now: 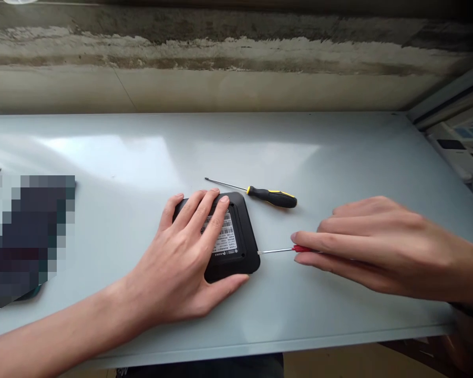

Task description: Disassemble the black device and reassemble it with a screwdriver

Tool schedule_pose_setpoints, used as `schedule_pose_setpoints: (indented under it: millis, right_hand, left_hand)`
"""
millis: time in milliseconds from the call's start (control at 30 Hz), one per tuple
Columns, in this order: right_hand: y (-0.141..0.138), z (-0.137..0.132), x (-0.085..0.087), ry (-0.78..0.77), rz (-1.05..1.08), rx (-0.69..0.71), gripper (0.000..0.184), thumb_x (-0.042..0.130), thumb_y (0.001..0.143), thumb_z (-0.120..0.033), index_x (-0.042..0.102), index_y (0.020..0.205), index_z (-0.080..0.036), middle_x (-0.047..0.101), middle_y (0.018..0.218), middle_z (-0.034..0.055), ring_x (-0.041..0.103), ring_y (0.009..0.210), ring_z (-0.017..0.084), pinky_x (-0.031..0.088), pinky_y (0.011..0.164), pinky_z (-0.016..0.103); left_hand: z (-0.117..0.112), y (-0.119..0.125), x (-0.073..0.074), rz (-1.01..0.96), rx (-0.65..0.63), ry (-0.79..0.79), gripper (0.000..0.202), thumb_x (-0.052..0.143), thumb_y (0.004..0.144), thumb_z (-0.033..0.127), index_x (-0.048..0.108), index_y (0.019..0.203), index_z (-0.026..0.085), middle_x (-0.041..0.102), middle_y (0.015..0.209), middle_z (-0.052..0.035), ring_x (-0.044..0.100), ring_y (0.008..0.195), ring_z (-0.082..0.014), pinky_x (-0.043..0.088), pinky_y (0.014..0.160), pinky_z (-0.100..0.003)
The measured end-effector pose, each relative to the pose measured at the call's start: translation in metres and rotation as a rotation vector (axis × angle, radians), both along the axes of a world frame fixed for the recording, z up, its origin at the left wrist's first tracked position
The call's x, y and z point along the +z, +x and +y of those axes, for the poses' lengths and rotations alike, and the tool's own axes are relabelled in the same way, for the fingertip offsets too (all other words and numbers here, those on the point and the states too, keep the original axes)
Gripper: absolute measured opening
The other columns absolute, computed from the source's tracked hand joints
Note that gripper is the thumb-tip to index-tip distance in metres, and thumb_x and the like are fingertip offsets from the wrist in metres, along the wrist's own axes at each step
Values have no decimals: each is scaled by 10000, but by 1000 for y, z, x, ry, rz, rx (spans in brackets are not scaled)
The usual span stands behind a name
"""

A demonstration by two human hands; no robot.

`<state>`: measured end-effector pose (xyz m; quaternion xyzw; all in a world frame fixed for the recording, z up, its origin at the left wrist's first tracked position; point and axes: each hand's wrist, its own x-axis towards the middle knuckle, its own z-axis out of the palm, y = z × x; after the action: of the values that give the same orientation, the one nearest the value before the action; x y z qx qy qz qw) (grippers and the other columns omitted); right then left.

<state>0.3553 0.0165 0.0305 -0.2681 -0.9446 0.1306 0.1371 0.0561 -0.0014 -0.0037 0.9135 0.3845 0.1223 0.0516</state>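
Note:
A black electronic box [251,236] with rounded corners lies on the table, its white barcode label [227,236] facing up. My left hand [189,257] spans it, fingers spread across the top to the far edge and thumb along the near side, holding it down. Part of the label is hidden under the fingers. My right hand [366,247] grips the red handle of a small screwdriver [278,250]. The flat tip of its thin metal shaft touches the box's right edge. Just beyond the box rests a second screwdriver [271,197] with a black and yellow handle.
The pale, glossy table [142,336] reflects window light. A dark, pixelated object [31,236] lies on the left. Behind the table runs a wall [181,86] with peeling paint. At the far right are a frame and a white device [453,152] with a cable.

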Motion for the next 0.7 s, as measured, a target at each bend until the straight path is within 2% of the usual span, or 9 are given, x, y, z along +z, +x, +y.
schedule_pose_setpoints:
  millis: [100,233,333,400,500,567,700]
  right_hand:
    - [-2,-1,4,83,57,40,86,662,944,-190,630,1023,-184,650,704,-17,521,573,93,375,578,284]
    - [-3,1,15,-74,88,38,140,596,973,-138,662,1084,-192,745,865,11,659,701,90,494,634,223]
    - [-4,-1,19,-61,175,6,179,661,933,-133,674,1091,-216,775,871,-4,713,713,96,538,620,209]
    - [-8,-5,18,-5,293,-69,189,766,853,-149,682,1004,-225,769,801,-22,688,615,91,525,537,209]
    - [-23,-13,14,15,467,-187,203,851,770,-206,690,893,-216,735,698,-30,576,473,68,451,423,214]
    - [-36,-17,12,-15,544,-222,159,837,788,-226,702,869,-204,724,683,-24,548,460,60,426,406,211]
    - [-57,-27,11,-11,636,-291,98,800,820,-210,717,868,-189,722,684,-10,609,522,81,457,450,216]
  left_hand:
    - [1,0,1,-2,-4,16,790,505,961,588,387,1486,9,490,1496,-313,447,1398,-447,306,1122,-610]
    - [1,1,0,-7,-4,37,812,518,956,599,413,1468,-23,489,1501,-313,452,1392,-438,307,1118,-592]
    - [2,1,-1,-14,1,23,835,520,953,618,418,1471,-29,490,1502,-305,450,1393,-429,295,1129,-587]
    - [3,2,-1,-16,0,11,839,515,954,627,421,1471,-28,490,1502,-301,445,1393,-425,293,1134,-587]
    - [3,2,-1,-13,1,-6,842,520,949,622,416,1477,-26,485,1507,-294,430,1403,-419,291,1141,-588]
    - [3,2,-1,-13,3,-10,844,519,946,621,413,1480,-24,480,1512,-289,423,1407,-418,291,1143,-593]
    - [3,1,-1,-19,12,-8,848,511,943,621,406,1487,-20,475,1518,-283,408,1416,-419,281,1153,-604]
